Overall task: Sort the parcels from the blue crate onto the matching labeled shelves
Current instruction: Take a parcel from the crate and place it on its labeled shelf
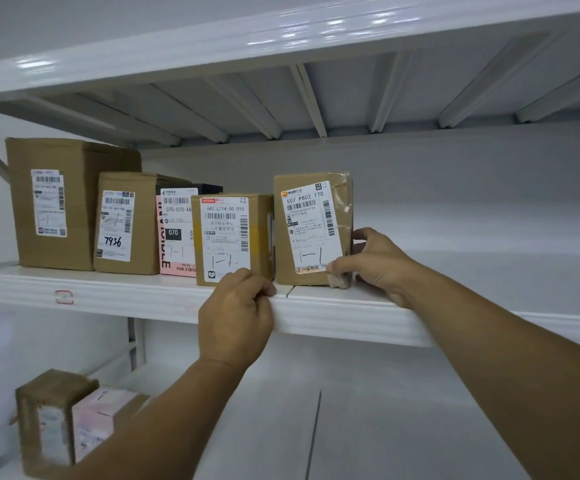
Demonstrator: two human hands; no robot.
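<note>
- The next box (229,237) stands just left of the parcel (312,230).
- The right hand (375,261) clamps the parcel's bottom right corner, thumb in front; the parcel stands upright on the shelf (350,313).
- The left hand (236,313) has its fingers curled together on the shelf edge, under the next box.

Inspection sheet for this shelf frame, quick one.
Surface: white shelf, holds parcel row of five, upright.
Job's things: 507 parcel, rightmost, marked 1-1; 642 parcel beside it.
Clutter: lower parcels, blurred.
Hands: right hand grips 507 parcel; left hand curled at shelf edge, grip unclear.
Cables: nothing seen.
Surroundings: upper shelf overhead.
</note>
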